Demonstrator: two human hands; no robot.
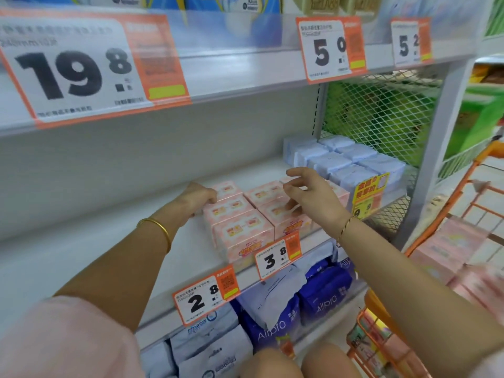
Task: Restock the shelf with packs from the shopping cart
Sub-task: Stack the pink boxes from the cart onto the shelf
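Several pink packs (240, 227) stand in rows on the white middle shelf (109, 236). My left hand (197, 197) rests against the left side of the back pink packs, fingers curled over their top edge. Just above the right row of pink packs hovers my right hand (308, 195), fingers spread and loosely bent, holding nothing, its lower fingertips touching a pack top. More pink packs (447, 252) lie in the orange shopping cart (463, 192) at the right.
Pale blue packs (343, 162) fill the shelf's back right, by a yellow promo tag (371, 189). Price tags hang on the shelf edges. Blue and grey packs (272, 317) sit on the shelf below. The shelf's left part is bare white surface. My knees show at the bottom.
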